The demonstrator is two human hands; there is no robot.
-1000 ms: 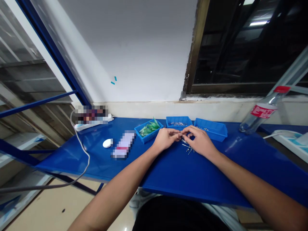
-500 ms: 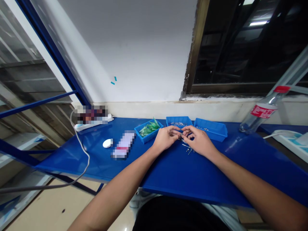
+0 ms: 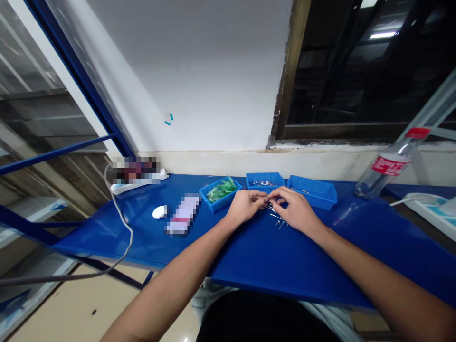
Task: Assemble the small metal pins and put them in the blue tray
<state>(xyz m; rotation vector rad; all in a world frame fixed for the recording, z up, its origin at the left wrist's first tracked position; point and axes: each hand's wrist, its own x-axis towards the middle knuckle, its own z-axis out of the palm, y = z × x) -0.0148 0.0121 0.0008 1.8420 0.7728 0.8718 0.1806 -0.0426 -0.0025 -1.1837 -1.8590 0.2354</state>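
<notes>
My left hand (image 3: 247,206) and my right hand (image 3: 292,207) meet over the blue table, thumbs and fingertips pinched together. What they pinch is small and mostly hidden by the fingers, so I cannot make it out. Several thin metal pins (image 3: 277,217), which look like rivets, lie loose on the table just below and between the hands. Behind my hands, a blue bin (image 3: 265,175) contains more such slender metal pieces. To its right, another blue bin (image 3: 320,194) has a few small bits in it. A third blue bin (image 3: 214,206), left of my left hand, holds green plastic packets (image 3: 221,191).
A blurred-out phone-like slab (image 3: 184,212) and a white oval object (image 3: 158,212) lie at left. Behind them rests a white power strip (image 3: 137,184), with a grey cable (image 3: 128,228) hanging nearby. A clear bottle with a red cap (image 3: 392,164) leans at the right.
The fingers of my right hand have shifted slightly left and closed in against my left fingertips. The bins and loose pins stay where they were.
</notes>
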